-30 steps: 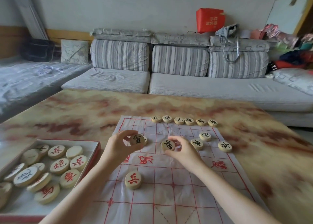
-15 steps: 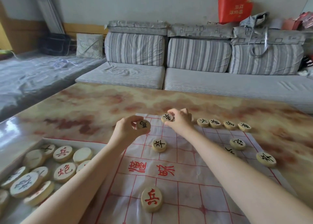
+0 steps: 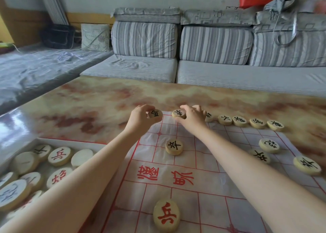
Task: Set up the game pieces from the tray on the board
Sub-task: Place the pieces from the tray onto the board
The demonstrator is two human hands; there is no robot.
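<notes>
Board [image 3: 202,206]: thin white sheet w/ red grid and red chars, flat on table [image 3: 97,105] in front of me
L hand [image 3: 141,119]: I see it pinching L piece [image 3: 155,113] btwn thumb and curled fingers, at board's far-left corner
L piece: pale round disc, black char, face tilted up toward me; can't tell if it touches the sheet
R hand [image 3: 194,118]: fingers curled over R piece [image 3: 179,113], gripping its edge, just right of L hand
R piece: pale disc w/ black char, at board's far edge, near L piece but apart
Row [image 3: 240,121]: five black-char discs I can make out along the far edge, side by side, right of R hand; nearest one partly hidden behind it
Mid disc [image 3: 174,147]: black char, on board btwn my forearms
Right discs [image 3: 269,145]: three black-char discs near board's right edge
Red disc [image 3: 166,217]: red char, on board, nearest me
Tray [image 3: 70,142]: white, lower left on table, just beside board; holds loose discs, some red-char, some black-char, some blank, several overlapping
Sofa [image 3: 176,68]: grey, striped cushions, beyond the table
</notes>
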